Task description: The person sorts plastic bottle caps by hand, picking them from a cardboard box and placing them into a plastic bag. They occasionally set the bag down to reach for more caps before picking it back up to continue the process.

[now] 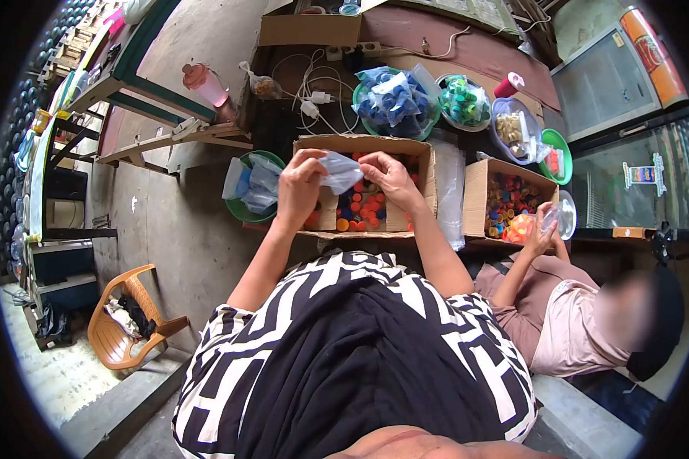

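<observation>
A clear plastic bag [340,173] is stretched between my two hands above an open cardboard box [425,183]. My left hand [300,185] is closed on the bag's left end. At its right end, my right hand [390,179] pinches the edge between thumb and fingers. Loose orange, red and blue bottle caps [369,208] lie in the box under my hands. I cannot make out whether anything is inside the bag.
A green basin [241,208] with bagged blue caps stands at left. Behind the box are basins of bagged blue caps [396,99] and green caps [464,102]. To the right, a co-worker [566,306] holds a plastic bag beside another cardboard box [476,200] of caps.
</observation>
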`<state>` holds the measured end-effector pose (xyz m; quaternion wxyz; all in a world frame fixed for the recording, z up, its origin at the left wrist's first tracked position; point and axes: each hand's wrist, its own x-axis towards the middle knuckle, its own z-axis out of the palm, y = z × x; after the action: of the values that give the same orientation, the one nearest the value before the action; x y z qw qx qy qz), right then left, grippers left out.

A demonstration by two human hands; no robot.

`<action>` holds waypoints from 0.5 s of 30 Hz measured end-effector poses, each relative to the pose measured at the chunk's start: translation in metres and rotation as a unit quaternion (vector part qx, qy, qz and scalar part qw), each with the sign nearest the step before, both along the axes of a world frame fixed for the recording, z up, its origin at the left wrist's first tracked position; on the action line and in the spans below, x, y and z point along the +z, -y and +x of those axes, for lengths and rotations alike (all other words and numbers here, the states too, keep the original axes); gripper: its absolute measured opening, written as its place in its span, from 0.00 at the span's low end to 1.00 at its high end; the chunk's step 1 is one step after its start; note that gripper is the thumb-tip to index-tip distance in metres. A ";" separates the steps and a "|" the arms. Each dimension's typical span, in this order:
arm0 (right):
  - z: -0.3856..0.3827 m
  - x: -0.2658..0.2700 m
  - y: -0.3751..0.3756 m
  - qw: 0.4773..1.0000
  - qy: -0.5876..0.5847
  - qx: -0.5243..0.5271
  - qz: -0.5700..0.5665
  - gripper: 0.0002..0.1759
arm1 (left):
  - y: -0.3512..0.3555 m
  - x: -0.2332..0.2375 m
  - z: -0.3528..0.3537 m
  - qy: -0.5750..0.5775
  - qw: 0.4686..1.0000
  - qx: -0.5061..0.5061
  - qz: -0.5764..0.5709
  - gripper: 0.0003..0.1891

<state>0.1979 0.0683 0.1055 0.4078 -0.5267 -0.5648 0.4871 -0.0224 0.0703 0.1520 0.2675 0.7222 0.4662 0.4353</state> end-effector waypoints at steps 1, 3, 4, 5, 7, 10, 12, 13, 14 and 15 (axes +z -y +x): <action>0.004 -0.025 -0.003 0.991 -0.057 0.026 -0.114 0.13 | -0.002 0.001 -0.007 -0.015 0.999 0.016 0.027 0.08; 0.014 -0.080 0.004 0.975 0.213 0.055 0.036 0.12 | -0.003 0.004 -0.023 -0.029 0.998 0.055 0.014 0.12; 0.016 -0.101 0.014 0.941 0.327 0.078 0.032 0.11 | -0.003 0.004 -0.031 -0.034 0.997 0.069 0.020 0.13; 0.016 -0.108 0.027 0.879 0.461 0.104 0.066 0.10 | -0.003 0.005 -0.038 -0.038 0.995 0.084 0.026 0.14; 0.018 -0.144 0.043 0.805 0.569 0.113 0.122 0.06 | -0.002 0.001 -0.052 -0.032 0.995 0.095 0.018 0.14; 0.017 -0.157 0.054 0.771 0.608 0.136 0.131 0.05 | 0.003 -0.001 -0.058 -0.029 0.993 0.113 0.005 0.14; 0.017 -0.163 0.054 0.760 0.617 0.142 0.144 0.05 | 0.007 -0.001 -0.057 -0.030 0.993 0.118 0.004 0.14; 0.018 -0.165 0.052 0.760 0.618 0.141 0.146 0.05 | 0.009 -0.001 -0.054 -0.015 0.992 0.123 -0.020 0.13; 0.017 -0.167 0.050 0.759 0.619 0.138 0.146 0.06 | 0.011 -0.001 -0.052 0.000 0.991 0.129 -0.044 0.13; 0.016 -0.166 0.048 0.758 0.621 0.136 0.146 0.06 | 0.012 0.000 -0.050 0.000 0.991 0.129 -0.043 0.13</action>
<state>0.2135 0.0200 -0.0607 -0.0309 -0.5656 -0.8240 0.0155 -0.0725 0.0579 0.1524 0.2396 0.6440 0.5736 0.4459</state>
